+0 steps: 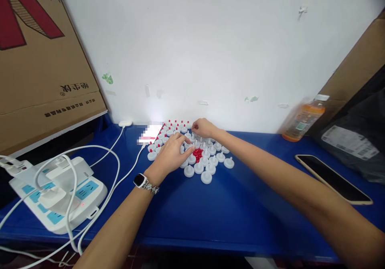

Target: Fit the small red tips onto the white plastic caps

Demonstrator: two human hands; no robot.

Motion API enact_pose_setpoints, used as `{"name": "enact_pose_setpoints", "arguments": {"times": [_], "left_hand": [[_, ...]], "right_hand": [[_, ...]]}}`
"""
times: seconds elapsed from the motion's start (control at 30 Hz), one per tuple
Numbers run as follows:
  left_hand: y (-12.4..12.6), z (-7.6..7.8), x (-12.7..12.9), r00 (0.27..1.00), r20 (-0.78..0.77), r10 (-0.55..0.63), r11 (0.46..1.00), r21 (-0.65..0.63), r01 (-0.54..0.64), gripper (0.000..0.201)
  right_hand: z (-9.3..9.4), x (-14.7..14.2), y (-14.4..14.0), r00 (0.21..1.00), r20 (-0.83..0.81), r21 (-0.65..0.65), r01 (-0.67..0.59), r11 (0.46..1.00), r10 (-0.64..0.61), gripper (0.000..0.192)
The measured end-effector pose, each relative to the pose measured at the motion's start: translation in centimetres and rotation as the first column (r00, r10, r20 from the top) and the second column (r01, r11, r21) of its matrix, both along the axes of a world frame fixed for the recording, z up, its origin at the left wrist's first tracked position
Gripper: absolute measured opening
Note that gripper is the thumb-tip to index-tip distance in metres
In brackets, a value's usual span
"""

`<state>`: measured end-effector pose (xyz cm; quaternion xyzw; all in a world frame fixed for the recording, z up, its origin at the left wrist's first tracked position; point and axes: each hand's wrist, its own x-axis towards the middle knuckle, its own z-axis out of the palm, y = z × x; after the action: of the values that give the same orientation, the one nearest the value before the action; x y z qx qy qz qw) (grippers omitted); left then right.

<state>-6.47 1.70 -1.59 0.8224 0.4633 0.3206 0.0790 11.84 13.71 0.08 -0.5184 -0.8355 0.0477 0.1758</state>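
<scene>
At frame centre on the blue desk [246, 205]: white caps [207, 164] ringing a red tips heap [197, 153]. Left hand [171, 154] spread flat, fingertips touching the heap. Right hand [203, 128] above it, pinching something small.

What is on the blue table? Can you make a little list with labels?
left hand: rests on the white caps, wears a wristwatch
right hand: fingertips at the far caps
red pieces: small heap among the caps
bottle: orange drink, leaning against the wall
phone: flat, right side
power strip: left, cables plugged in
</scene>
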Motion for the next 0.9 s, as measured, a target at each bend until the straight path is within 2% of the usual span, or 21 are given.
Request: {"name": "enact_pose_setpoints", "arguments": {"times": [0.2, 0.4, 0.47, 0.6, 0.8, 0.9], "left_hand": [[-0.6, 0.5, 0.5, 1.0, 0.006, -0.019, 0.999, -0.045, 0.019, 0.028], [-0.4, 0.1, 0.3, 1.0, 0.011, -0.012, 0.999, -0.041, 0.012, 0.03], [-0.2, 0.1, 0.2, 1.0, 0.004, -0.008, 0.999, -0.038, 0.009, 0.028], [0.0, 0.1, 0.1, 1.0, 0.002, -0.003, 0.999, -0.035, 0.003, 0.028], [-0.1, 0.2, 0.1, 1.0, 0.007, 0.012, 0.999, -0.046, -0.011, 0.027], [-0.1, 0.2, 0.0, 1.0, -0.003, 0.025, 0.999, -0.037, -0.025, 0.025]], "right_hand": [[0.2, -0.2, 0.9, 1.0, -0.014, 0.005, 0.014, 1.0, -0.014, 0.021], [-0.4, -0.2, 0.6, 1.0, -0.009, -0.059, 0.02, 0.998, -0.021, 0.013], [-0.4, 0.3, 0.7, 0.997, -0.03, -0.05, 0.063, 0.997, -0.065, 0.02], [-0.4, 0.6, 1.4, 0.972, -0.064, -0.016, 0.225, 0.974, -0.225, 0.03], [-0.6, -0.9, 3.0, 0.942, -0.055, -0.013, 0.332, 0.943, -0.332, 0.02], [-0.2, -1.1, 2.5, 0.938, -0.07, -0.001, 0.341, 0.94, -0.34, 0.018]]}}
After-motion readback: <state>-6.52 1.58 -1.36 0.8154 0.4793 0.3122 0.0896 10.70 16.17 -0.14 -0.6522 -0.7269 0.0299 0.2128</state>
